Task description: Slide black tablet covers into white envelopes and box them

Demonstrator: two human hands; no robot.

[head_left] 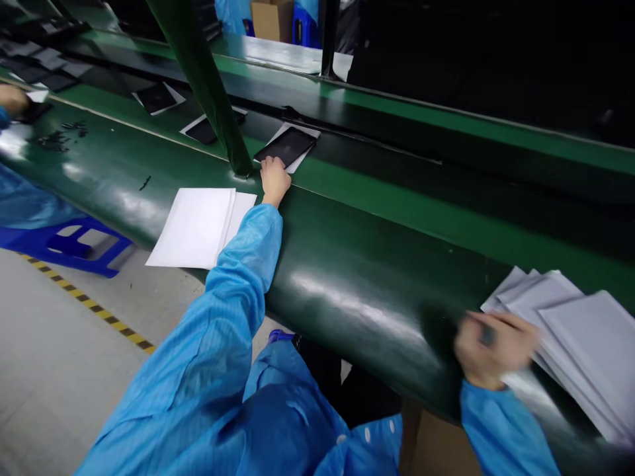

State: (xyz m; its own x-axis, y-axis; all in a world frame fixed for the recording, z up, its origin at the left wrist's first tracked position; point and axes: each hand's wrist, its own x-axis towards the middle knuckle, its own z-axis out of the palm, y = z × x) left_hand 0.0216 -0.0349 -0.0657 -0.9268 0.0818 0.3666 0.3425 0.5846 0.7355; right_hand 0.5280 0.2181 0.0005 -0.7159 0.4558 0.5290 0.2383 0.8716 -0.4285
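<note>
My left hand [275,180] is stretched forward to the belt, its fingers closed on the near edge of a flat black tablet [290,144]. Under the tablet lies a white sheet or sleeve [303,158]. My right hand [493,347] is smeared by motion above the green bench at the right. Its fingers are curled round a small dark thing that I cannot make out. Just beside that hand, a fanned stack of white sleeves [590,337] rests on the bench. Another small pile of white sleeves [196,225] lies left of my left forearm, overhanging the bench edge.
A green-wrapped post [208,86] rises close to my left hand. More black tablets [157,98] on white sheets lie along the belt to the left. Small black pieces [57,137] are scattered near another person's hand [14,99]. A blue stool [74,244] stands below.
</note>
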